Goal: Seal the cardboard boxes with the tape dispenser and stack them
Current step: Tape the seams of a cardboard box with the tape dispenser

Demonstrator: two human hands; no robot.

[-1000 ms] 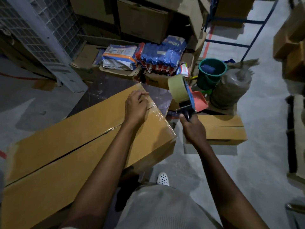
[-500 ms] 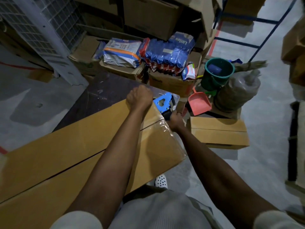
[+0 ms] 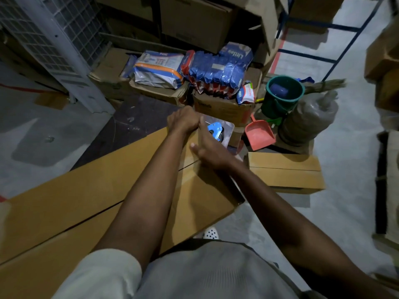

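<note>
Left hand (image 3: 183, 123) in fist, right hand (image 3: 209, 148) flat.

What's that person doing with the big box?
A person is taping a long cardboard box shut. The left hand curls over the box's far end, and the right hand presses flat on top beside it. The blue tape dispenser lies just beyond the hands. A smaller cardboard box sits on the floor.

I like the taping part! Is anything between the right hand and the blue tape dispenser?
Nothing visible. The right hand presses the long box, and the tape dispenser lies just past its fingers. The left hand sits beside, not between.
</note>
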